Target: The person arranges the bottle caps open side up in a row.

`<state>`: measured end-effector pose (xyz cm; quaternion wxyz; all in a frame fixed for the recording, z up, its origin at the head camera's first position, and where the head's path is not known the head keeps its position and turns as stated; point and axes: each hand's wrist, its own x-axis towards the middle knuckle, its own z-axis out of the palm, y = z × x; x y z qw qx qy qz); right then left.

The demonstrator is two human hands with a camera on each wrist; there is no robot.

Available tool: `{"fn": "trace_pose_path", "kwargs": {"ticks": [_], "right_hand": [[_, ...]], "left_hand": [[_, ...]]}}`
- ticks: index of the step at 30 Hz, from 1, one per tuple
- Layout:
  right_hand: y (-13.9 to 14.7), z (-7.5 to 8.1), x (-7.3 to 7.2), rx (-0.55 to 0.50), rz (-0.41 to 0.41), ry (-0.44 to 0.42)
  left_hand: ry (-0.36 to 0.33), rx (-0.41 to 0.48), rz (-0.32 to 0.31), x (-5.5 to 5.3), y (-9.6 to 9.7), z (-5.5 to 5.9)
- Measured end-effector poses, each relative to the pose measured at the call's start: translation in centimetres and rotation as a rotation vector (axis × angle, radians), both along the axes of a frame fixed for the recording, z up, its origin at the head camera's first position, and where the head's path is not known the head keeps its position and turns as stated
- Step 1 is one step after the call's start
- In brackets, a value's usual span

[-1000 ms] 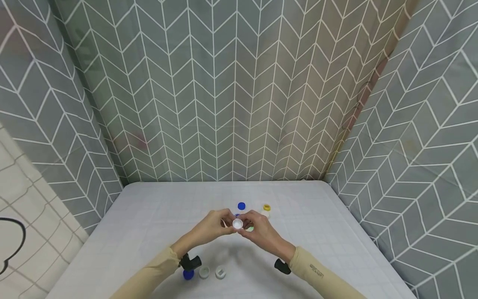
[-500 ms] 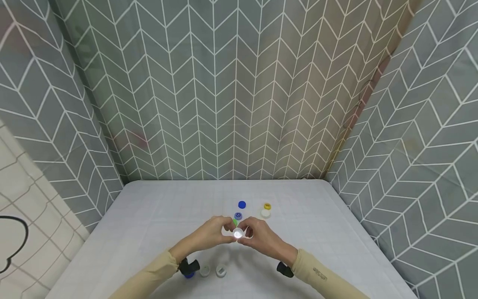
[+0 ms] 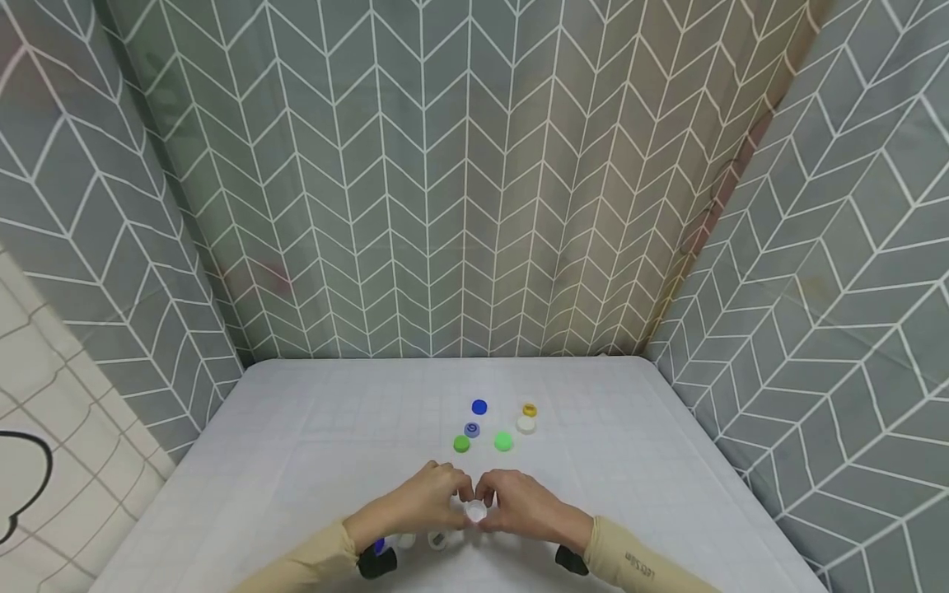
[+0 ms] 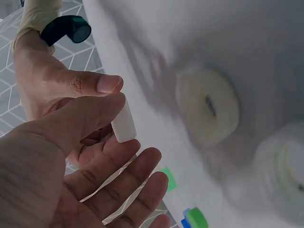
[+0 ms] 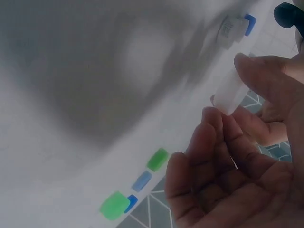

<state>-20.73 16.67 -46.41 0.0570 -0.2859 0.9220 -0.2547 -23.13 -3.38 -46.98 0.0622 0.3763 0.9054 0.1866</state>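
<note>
A small white bottle cap [image 3: 476, 511] is held just above the table between both hands. My left hand [image 3: 423, 502] pinches it between thumb and forefinger from the left side. From the other side, my right hand [image 3: 526, 504] pinches the same cap. In the left wrist view the cap [image 4: 124, 124] shows its side wall, and the remaining left fingers are spread loosely. The right wrist view shows the cap [image 5: 231, 92] at the right thumb's tip. Close to the left hand on the table lie a whitish cap [image 3: 437, 540] and another pale cap [image 3: 406, 540].
Farther back on the white table [image 3: 334, 412] lie a dark green cap [image 3: 461, 444], a light green cap [image 3: 503, 441], a pale blue cap [image 3: 472, 429], a blue cap [image 3: 479, 407], a white cap [image 3: 525, 425] and a yellow cap [image 3: 530, 409]. A blue cap [image 3: 379, 545] is partly hidden by the left wrist.
Both hands have drawn back toward the person with the white bottle cap between them. The green caps and the pale blue cap behind them are now uncovered.
</note>
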Motion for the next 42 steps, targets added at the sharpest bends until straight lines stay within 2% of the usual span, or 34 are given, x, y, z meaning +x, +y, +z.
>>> {"fn": "trace_pose_path", "kwargs": {"ticks": [8, 15, 20, 24, 35, 42], "right_hand": [[0.0, -0.5, 0.3, 0.072, 0.025, -0.024], [-0.2, -1.2, 0.6, 0.080, 0.043, -0.044], [-0.3, -1.5, 0.7, 0.095, 0.043, -0.054], [-0.4, -1.7, 0.7, 0.108, 0.040, -0.060], [-0.2, -1.7, 0.4, 0.115, 0.059, -0.070], [0.1, -1.4, -0.1, 0.102, 0.086, -0.089]], "left_hand": [[0.046, -0.029, -0.035, 0.5, 0.4, -1.1], [0.078, -0.090, -0.057, 0.8, 0.6, -1.9], [0.085, -0.110, -0.072, 0.9, 0.7, -1.9], [0.065, -0.115, -0.070, 0.9, 0.8, -2.0], [0.048, -0.097, -0.082, 0.3, 0.7, -2.2], [0.015, -0.093, -0.084, 0.3, 0.1, -1.2]]}}
